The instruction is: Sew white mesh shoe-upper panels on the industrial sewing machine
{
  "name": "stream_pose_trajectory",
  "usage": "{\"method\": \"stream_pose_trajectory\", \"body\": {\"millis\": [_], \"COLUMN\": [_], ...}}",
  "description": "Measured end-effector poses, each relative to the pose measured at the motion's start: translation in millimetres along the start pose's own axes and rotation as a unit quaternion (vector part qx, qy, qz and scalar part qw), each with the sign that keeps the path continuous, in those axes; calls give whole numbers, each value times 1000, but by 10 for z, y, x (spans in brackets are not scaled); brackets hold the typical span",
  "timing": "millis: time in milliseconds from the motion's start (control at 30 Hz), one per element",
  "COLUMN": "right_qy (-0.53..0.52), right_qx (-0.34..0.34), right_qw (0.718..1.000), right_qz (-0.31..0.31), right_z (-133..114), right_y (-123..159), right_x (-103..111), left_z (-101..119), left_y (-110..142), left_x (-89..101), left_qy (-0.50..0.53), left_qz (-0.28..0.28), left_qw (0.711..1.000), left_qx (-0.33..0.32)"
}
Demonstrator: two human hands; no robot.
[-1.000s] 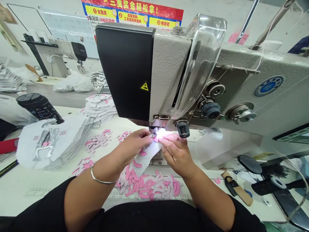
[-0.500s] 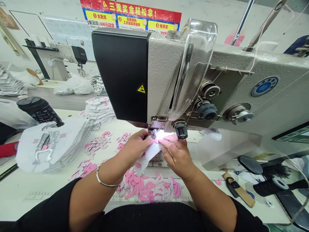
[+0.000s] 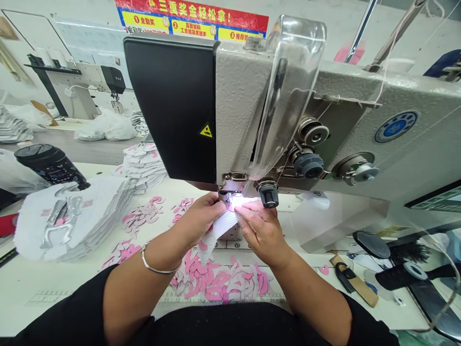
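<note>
A piece of white textured fabric point(image 3: 219, 229) lies under the lit needle area of a sewing machine point(image 3: 237, 96), its loose end pointing down towards me. My left hand point(image 3: 200, 216) pinches its left edge between thumb and fingers, close to the presser foot point(image 3: 224, 196). On the other side, my right hand point(image 3: 264, 233) grips the fabric's right edge, index fingertip pressing down by a small pink patch at the needle. Glare hides the stitching point itself. Below both hands spreads a pile of pink and white curved cut pieces point(image 3: 223, 278).
Stacked white shoe-upper pieces point(image 3: 82, 211) lie at left beside a black bottle point(image 3: 46, 163). Smaller heaps of pink cutouts point(image 3: 144, 214) dot the table. At right are a black brush point(image 3: 408, 254), a tan strap point(image 3: 360, 288) and a thread cone point(image 3: 399, 276). Another sewing machine point(image 3: 79, 86) stands behind.
The fabric's loose end has swung slightly left, and my left hand has shifted a little with it. My right hand stays almost in place. The view has tilted slightly.
</note>
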State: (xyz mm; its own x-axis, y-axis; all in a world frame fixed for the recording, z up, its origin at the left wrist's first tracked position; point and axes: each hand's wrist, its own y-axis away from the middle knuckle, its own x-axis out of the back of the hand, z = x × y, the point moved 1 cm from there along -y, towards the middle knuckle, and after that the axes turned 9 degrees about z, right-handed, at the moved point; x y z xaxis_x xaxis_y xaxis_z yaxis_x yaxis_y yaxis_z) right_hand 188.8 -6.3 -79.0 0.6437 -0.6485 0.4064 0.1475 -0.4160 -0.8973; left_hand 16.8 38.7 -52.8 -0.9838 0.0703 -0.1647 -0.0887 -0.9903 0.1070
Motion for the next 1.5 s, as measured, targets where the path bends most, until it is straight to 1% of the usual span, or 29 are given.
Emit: {"method": "stream_pose_trajectory", "body": {"millis": [233, 400, 567, 667, 700, 733, 767, 800, 833, 867, 900, 933, 967, 1000, 1033, 1067, 1133, 1200, 1267, 1300, 1400, 1467, 1500], "right_qy": [-4, -7, -12, -11, -11, -11, -12, -13, -15, -19, -25, -33, -43, -55, -68, -81, -91, -82, -67, -67, -83, -84, -81], "right_qx": [3, 0, -8, -4, -2, -1, -2, -3, -6, -9, -14, -19, -25, -32, -40, -51, -76, -93, -87, -75, -39, -33, -32], "right_qw": [1000, 1000, 1000, 1000, 1000, 1000, 1000, 1000, 1000, 1000, 1000, 999, 999, 998, 997, 995, 993, 992, 994, 995, 995, 994, 994], "right_qz": [5, 2, -10, -2, 0, 1, 0, -3, -4, -6, -8, -10, -12, -14, -14, -13, 0, 15, 19, 10, -43, -68, -70], "right_z": [-2, 14, 36, 41, 41, 42, 43, 45, 47, 49, 52, 57, 63, 73, 87, 105, 152, 202, 237, 245, 244, 237, 234], "right_y": [-3, 8, 16, 17, 18, 18, 20, 22, 24, 26, 29, 32, 36, 40, 45, 50, 59, 64, 56, 47, 13, -3, -6], "right_x": [-1, -9, -17, -20, -22, -23, -25, -27, -29, -31, -32, -33, -32, -31, -29, -25, -15, -5, 4, 6, 6, 4, 4], "left_z": [-25, 2, 2, 17, 22, 26, 28, 27, 22, 11, -8, -34, -63, -90, -112, -127, -138, -137, -135, -134, -135, -134, -133], "left_y": [3, 15, -7, 5, 22, 48, 82, 127, 181, 242, 305, 362, 410, 445, 468, 481, 486, 479, 474, 472, 474, 477, 479], "left_x": [26, 4, 54, 87, 95, 103, 112, 123, 131, 134, 131, 121, 108, 93, 78, 64, 40, 23, 11, 7, -2, -5, -7], "left_qy": [1, -1, -71, -106, -124, -152, -190, -236, -282, -323, -356, -384, -407, -430, -450, -468, -491, -500, -501, -503, -512, -519, -521], "left_qz": [-2, -10, -4, -22, -24, -13, 14, 58, 108, 148, 170, 170, 155, 136, 121, 115, 119, 125, 128, 127, 127, 128, 127], "left_qw": [1000, 1000, 997, 994, 992, 988, 979, 961, 929, 884, 831, 781, 739, 708, 687, 673, 659, 658, 660, 660, 657, 656, 655], "left_qx": [12, -7, -8, -13, -20, -38, -74, -133, -213, -303, -391, -463, -514, -544, -558, -561, -557, -550, -545, -543, -538, -533, -532]}}
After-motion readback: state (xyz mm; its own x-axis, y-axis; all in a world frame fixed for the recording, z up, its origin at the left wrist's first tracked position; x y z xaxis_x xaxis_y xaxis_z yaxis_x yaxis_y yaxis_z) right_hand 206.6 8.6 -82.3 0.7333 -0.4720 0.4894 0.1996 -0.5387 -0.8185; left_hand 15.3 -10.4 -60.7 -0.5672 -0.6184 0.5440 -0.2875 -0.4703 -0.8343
